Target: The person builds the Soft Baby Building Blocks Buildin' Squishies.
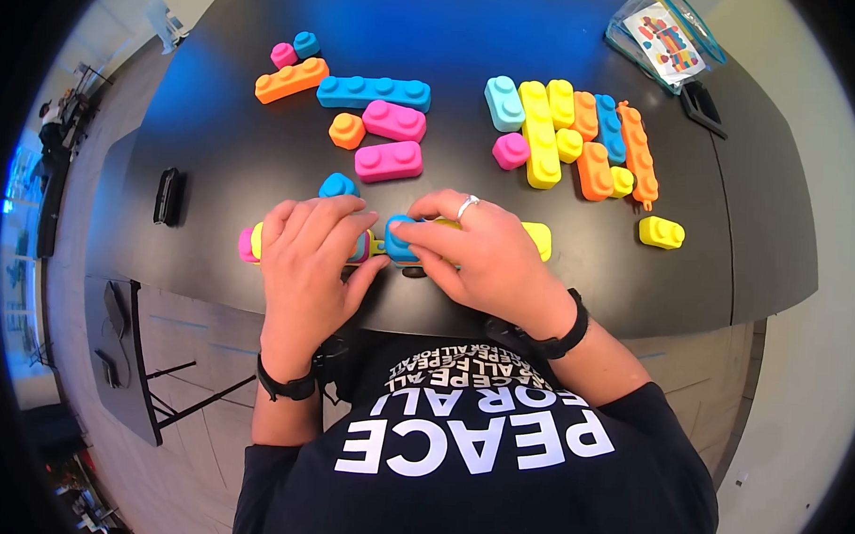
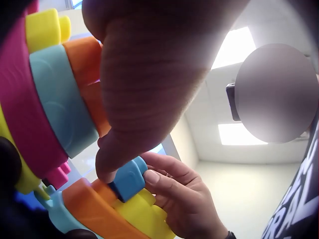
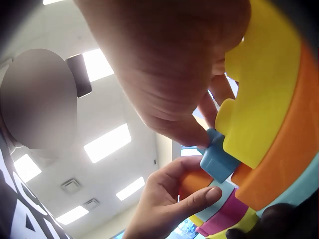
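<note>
Two wheeled stacks of toy blocks stand end to end at the table's near side, joined by a small yellow link (image 1: 379,247). My left hand (image 1: 310,249) grips the left stack (image 2: 60,94), its thumb along the near side and fingers over the top; pink, teal and orange blocks show in the left wrist view. My right hand (image 1: 498,255) pinches a small blue block (image 2: 130,180) at the left end of the right stack. That stack carries a long yellow block (image 3: 269,89) over a curved orange piece (image 3: 284,154). Much of both stacks is hidden beneath my hands.
Loose orange, blue and pink blocks (image 1: 389,160) lie beyond my left hand. Further right is a group of yellow, orange and blue blocks (image 1: 542,139), with a yellow block (image 1: 661,232) apart. A clear bag (image 1: 666,40) sits far right, a black case (image 1: 168,197) at left.
</note>
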`<state>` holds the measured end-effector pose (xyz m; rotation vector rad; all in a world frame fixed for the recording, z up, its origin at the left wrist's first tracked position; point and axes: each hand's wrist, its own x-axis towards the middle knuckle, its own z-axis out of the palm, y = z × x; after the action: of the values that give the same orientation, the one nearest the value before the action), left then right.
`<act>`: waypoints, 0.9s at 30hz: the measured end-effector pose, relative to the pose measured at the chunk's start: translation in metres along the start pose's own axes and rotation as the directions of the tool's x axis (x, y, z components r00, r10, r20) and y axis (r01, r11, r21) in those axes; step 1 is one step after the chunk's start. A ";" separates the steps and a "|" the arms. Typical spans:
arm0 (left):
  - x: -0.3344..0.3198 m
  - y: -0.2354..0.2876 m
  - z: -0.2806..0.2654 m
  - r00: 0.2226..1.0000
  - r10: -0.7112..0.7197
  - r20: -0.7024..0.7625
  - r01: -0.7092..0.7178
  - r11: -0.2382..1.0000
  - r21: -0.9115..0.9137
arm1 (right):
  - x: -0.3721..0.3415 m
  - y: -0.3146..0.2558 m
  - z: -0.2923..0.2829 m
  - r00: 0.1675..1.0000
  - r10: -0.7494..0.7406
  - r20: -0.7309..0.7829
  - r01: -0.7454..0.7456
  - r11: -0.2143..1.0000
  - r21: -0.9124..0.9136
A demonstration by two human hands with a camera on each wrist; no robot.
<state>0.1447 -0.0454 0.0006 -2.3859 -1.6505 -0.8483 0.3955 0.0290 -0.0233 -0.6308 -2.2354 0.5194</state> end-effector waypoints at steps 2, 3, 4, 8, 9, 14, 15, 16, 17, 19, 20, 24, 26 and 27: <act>0.001 0.000 0.001 1.000 0.000 0.001 0.000 1.000 -0.005 | 0.002 -0.002 -0.001 0.998 -0.057 -0.002 0.057 0.996 -0.067; 0.001 0.001 0.001 1.000 -0.002 0.004 0.002 1.000 -0.009 | 0.002 -0.002 -0.002 0.999 -0.050 0.002 0.050 0.996 -0.073; 0.001 0.001 0.000 1.000 -0.005 0.008 0.005 1.000 -0.011 | 0.002 -0.002 -0.003 0.999 -0.042 0.006 0.042 0.996 -0.079; 0.002 0.003 0.001 1.000 0.000 0.007 0.000 1.000 -0.008 | 0.004 -0.007 -0.008 0.996 0.025 0.087 -0.017 0.996 -0.089; 0.002 0.003 0.001 1.000 0.000 0.005 0.000 1.000 0.002 | 0.003 -0.007 -0.007 0.995 0.020 0.097 -0.008 0.993 -0.121; 0.002 0.002 0.004 1.000 0.019 -0.010 -0.019 1.000 0.022 | 0.001 -0.004 -0.003 0.983 0.054 0.173 -0.020 0.980 -0.196; 0.002 0.002 0.004 1.000 0.018 -0.009 -0.018 1.000 0.023 | 0.001 -0.005 -0.003 0.980 0.074 0.184 -0.032 0.974 -0.223; 0.002 0.003 0.004 1.000 0.015 -0.008 -0.015 1.000 0.024 | 0.001 -0.006 -0.003 0.976 0.093 0.196 -0.042 0.967 -0.251; 0.003 0.003 0.004 1.000 0.016 -0.009 -0.016 1.000 0.025 | 0.001 -0.007 -0.003 0.972 0.112 0.207 -0.052 0.960 -0.277; 0.003 0.003 0.003 1.000 0.017 -0.009 -0.017 0.999 0.028 | 0.001 -0.006 -0.002 0.975 0.097 0.199 -0.036 0.956 -0.290; 0.003 0.003 0.003 1.000 0.012 -0.006 -0.011 1.000 0.024 | 0.001 -0.006 -0.001 0.977 0.089 0.195 -0.028 0.955 -0.296; 0.003 0.004 0.004 1.000 0.009 -0.005 -0.009 1.000 0.024 | 0.002 -0.006 0.002 0.973 0.110 0.204 -0.036 0.941 -0.336; 0.003 0.004 0.004 1.000 0.015 -0.006 -0.015 0.999 0.029 | 0.003 -0.007 0.002 0.967 0.125 0.220 -0.038 0.932 -0.360; 0.004 0.004 0.003 1.000 0.016 -0.003 -0.016 0.999 0.031 | 0.003 -0.007 0.003 0.966 0.133 0.222 -0.043 0.928 -0.370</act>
<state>0.1507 -0.0429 0.0008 -2.3725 -1.6293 -0.8181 0.3889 0.0247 -0.0199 -0.9014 -2.5739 0.2332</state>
